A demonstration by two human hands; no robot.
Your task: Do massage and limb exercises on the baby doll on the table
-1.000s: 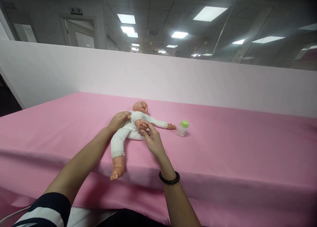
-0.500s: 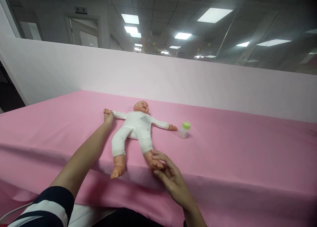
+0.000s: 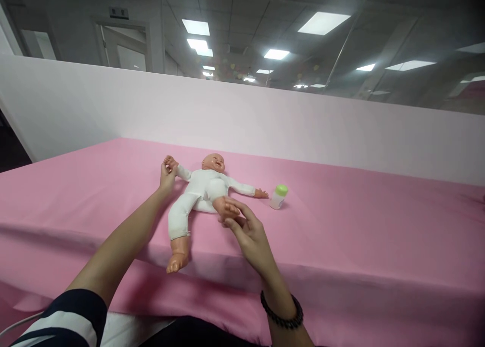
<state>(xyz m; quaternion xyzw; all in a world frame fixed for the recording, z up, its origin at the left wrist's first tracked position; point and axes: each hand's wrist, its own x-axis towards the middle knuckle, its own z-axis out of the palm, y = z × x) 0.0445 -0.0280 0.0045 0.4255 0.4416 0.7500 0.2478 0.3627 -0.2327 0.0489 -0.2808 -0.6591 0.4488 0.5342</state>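
Observation:
A baby doll (image 3: 202, 185) with a white cloth body lies on its back on the pink-covered table (image 3: 341, 226), head toward the wall. My left hand (image 3: 167, 177) is closed around the doll's hand on the left side, holding that arm lifted and bent. My right hand (image 3: 248, 231) grips the doll's foot (image 3: 226, 207) on the right side, fingers over it and thumb beneath; that leg is raised and bent toward the belly. The doll's other leg (image 3: 179, 236) lies straight, its foot at the table's front edge. Its other arm is stretched out sideways.
A small bottle (image 3: 279, 197) with a green cap stands by the doll's outstretched hand. Behind the table rises a white partition (image 3: 242, 114) with glass above it. The pink cloth drops over the front edge near my body.
My right hand has taken hold of the doll's foot and pushed it up toward the belly, bending the leg. My left hand has raised the doll's hand slightly and drawn it inward.

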